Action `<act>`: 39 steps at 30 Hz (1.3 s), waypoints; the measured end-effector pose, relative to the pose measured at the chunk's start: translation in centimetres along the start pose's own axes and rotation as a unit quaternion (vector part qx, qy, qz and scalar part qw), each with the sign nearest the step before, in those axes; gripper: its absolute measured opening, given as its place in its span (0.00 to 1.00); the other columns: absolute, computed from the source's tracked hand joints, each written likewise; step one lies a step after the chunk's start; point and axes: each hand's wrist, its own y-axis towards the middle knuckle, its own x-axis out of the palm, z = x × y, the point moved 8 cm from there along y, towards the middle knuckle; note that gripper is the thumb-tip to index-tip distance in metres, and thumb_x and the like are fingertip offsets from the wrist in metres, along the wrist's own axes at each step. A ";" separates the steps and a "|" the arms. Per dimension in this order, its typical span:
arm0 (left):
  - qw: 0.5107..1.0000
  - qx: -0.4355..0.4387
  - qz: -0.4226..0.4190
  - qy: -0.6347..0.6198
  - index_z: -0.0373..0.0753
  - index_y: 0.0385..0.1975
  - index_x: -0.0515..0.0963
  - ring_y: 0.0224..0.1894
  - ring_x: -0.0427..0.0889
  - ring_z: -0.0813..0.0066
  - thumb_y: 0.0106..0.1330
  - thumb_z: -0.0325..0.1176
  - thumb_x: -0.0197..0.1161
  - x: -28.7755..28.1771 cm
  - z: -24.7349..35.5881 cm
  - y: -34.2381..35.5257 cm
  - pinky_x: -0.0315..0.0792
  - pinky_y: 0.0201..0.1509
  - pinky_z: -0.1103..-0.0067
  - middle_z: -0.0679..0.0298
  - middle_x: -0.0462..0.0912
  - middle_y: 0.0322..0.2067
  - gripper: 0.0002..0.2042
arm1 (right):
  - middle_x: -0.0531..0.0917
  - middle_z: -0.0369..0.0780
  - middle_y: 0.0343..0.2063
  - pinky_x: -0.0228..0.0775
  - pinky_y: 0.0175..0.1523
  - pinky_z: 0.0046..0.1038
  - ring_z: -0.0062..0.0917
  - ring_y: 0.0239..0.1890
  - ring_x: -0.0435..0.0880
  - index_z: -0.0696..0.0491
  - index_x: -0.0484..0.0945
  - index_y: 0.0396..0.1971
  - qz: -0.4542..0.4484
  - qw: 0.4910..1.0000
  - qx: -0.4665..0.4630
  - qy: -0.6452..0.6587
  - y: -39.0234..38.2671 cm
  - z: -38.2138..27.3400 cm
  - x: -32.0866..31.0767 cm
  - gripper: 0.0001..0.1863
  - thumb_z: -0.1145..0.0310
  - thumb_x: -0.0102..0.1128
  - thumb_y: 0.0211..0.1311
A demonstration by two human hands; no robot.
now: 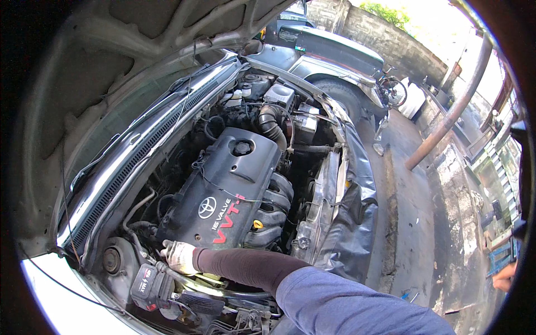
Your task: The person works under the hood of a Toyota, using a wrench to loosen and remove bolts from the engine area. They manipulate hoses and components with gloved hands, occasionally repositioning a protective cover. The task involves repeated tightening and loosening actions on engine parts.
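Head view: the person leans in from the lower right of the frame, and a long dark sleeve runs leftward into the open engine bay. The gloved left hand (180, 255) sits low and left of centre, its fingers curled over the lower left corner of the black plastic engine cover (229, 184). It looks like a grasp on that edge, though the palm side is hidden, so I cannot tell how firmly it is closed. The right hand does not show. A bare hand (505, 276) at the far right rim, beside something blue, seems to belong to someone else.

The cover fills the middle of the frame, with the oil filler cap (242, 148) near its upper end and the yellow dipstick handle (257, 224) just right of its lower end. A thin loose wire (223, 190) crosses its top. A cordless power tool with a red and black battery (151, 287) rests just below the glove, touching or nearly so. The raised hood (111, 56) takes up the upper left.

Working at this corner likely calls for an even, straight pull rather than a twist, since plastic edges crack. The wire should be kept from snagging, and the tool sits close enough to be knocked off its perch
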 end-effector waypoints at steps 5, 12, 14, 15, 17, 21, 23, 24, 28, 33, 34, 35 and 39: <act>1.000 0.012 0.021 -0.006 0.41 0.39 0.76 0.17 0.65 0.81 0.77 0.49 0.63 -0.2 0.0 0.4 0.60 0.17 0.81 0.71 0.69 0.19 0.16 | 0.85 0.38 0.39 0.73 0.53 0.36 0.37 0.49 0.80 0.54 0.88 0.29 0.051 0.996 -0.019 -0.070 -0.8 -0.3 -1.3 0.11 0.64 0.61 0.51; 0.994 0.037 0.051 0.093 0.42 0.27 0.74 0.14 0.59 0.81 0.76 0.51 0.64 1.9 2.1 -0.9 0.54 0.18 0.79 0.72 0.64 0.15 0.20 | 0.82 0.34 0.32 0.67 0.51 0.38 0.29 0.43 0.81 0.47 0.84 0.27 0.070 0.995 -0.002 -0.075 -4.7 -1.6 -5.7 0.06 0.63 0.62 0.54; 0.992 0.048 0.046 0.106 0.41 0.28 0.75 0.14 0.59 0.81 0.76 0.52 0.63 2.6 2.6 -1.2 0.53 0.19 0.79 0.72 0.64 0.15 0.21 | 0.81 0.35 0.33 0.67 0.50 0.38 0.30 0.43 0.81 0.46 0.84 0.27 0.070 0.996 0.033 -0.045 -6.8 -1.6 -8.1 0.06 0.61 0.61 0.55; 0.991 0.054 0.043 0.114 0.41 0.28 0.76 0.14 0.59 0.82 0.77 0.52 0.63 2.7 2.7 -1.3 0.52 0.19 0.79 0.72 0.63 0.15 0.21 | 0.81 0.35 0.36 0.67 0.49 0.38 0.29 0.42 0.81 0.45 0.84 0.28 0.095 0.993 0.066 -0.035 -8.0 -1.5 -9.7 0.07 0.60 0.62 0.55; 0.992 0.054 0.030 0.112 0.40 0.30 0.77 0.14 0.58 0.82 0.77 0.52 0.62 2.9 2.7 -1.2 0.51 0.19 0.79 0.73 0.64 0.15 0.21 | 0.81 0.38 0.40 0.73 0.51 0.39 0.32 0.46 0.83 0.49 0.84 0.34 0.118 0.987 0.112 0.003 -11.1 -1.5 -12.6 0.09 0.62 0.62 0.56; 0.990 0.044 -0.014 0.130 0.38 0.35 0.81 0.19 0.66 0.80 0.78 0.53 0.60 3.2 2.8 -1.7 0.60 0.22 0.78 0.70 0.71 0.20 0.21 | 0.83 0.41 0.43 0.79 0.51 0.40 0.36 0.46 0.86 0.47 0.86 0.49 0.176 0.923 0.298 0.171 -21.1 -0.1 -17.4 0.16 0.67 0.62 0.62; 0.985 0.080 -0.010 0.154 0.37 0.38 0.82 0.25 0.73 0.77 0.77 0.52 0.60 3.4 3.8 -2.8 0.67 0.29 0.76 0.66 0.76 0.26 0.21 | 0.84 0.39 0.43 0.79 0.44 0.33 0.28 0.40 0.86 0.47 0.85 0.57 0.294 0.777 0.414 0.372 -28.7 0.5 -18.8 0.19 0.70 0.62 0.66; 0.981 0.101 -0.010 0.164 0.37 0.40 0.82 0.29 0.76 0.75 0.77 0.52 0.60 3.8 4.5 -3.5 0.71 0.32 0.76 0.64 0.78 0.29 0.21 | 0.85 0.37 0.43 0.78 0.40 0.28 0.23 0.36 0.85 0.48 0.84 0.60 0.301 0.647 0.477 0.513 -32.4 0.4 -17.8 0.21 0.71 0.61 0.68; 0.985 0.066 -0.106 0.116 0.35 0.50 0.82 0.40 0.81 0.67 0.77 0.50 0.60 7.7 4.0 -7.4 0.76 0.42 0.73 0.59 0.83 0.40 0.21 | 0.84 0.34 0.33 0.74 0.36 0.21 0.16 0.31 0.81 0.60 0.78 0.64 0.367 0.379 0.382 0.759 -45.2 -6.2 -18.3 0.24 0.72 0.64 0.70; 0.946 0.004 -0.261 0.194 0.35 0.48 0.81 0.37 0.81 0.74 0.80 0.44 0.57 14.8 -4.4 -14.2 0.75 0.37 0.75 0.61 0.84 0.38 0.16 | 0.79 0.33 0.26 0.71 0.34 0.22 0.17 0.29 0.80 0.59 0.80 0.50 0.212 0.441 0.404 0.773 -55.2 -17.4 -14.2 0.14 0.69 0.63 0.69; 0.942 -0.001 -0.276 0.193 0.35 0.47 0.80 0.33 0.80 0.77 0.82 0.42 0.56 16.6 -7.1 -15.4 0.73 0.33 0.77 0.63 0.82 0.35 0.15 | 0.78 0.33 0.25 0.72 0.35 0.23 0.18 0.29 0.80 0.58 0.80 0.48 0.196 0.423 0.460 0.755 -57.9 -18.6 -12.4 0.12 0.68 0.62 0.68; 0.917 -0.006 -0.329 0.224 0.35 0.49 0.80 0.31 0.78 0.79 0.82 0.41 0.55 18.2 -10.1 -17.2 0.71 0.30 0.79 0.66 0.81 0.33 0.15 | 0.77 0.33 0.24 0.72 0.35 0.23 0.19 0.28 0.80 0.57 0.81 0.46 0.243 0.402 0.478 0.742 -60.8 -19.1 -11.4 0.11 0.69 0.62 0.67; 0.835 -0.040 -0.471 0.283 0.36 0.55 0.79 0.29 0.73 0.85 0.83 0.39 0.52 23.6 -24.2 -24.5 0.68 0.29 0.83 0.74 0.76 0.31 0.14 | 0.80 0.37 0.39 0.75 0.49 0.31 0.23 0.44 0.81 0.56 0.81 0.53 0.350 0.605 0.494 0.517 -72.7 -20.4 -11.5 0.13 0.66 0.57 0.76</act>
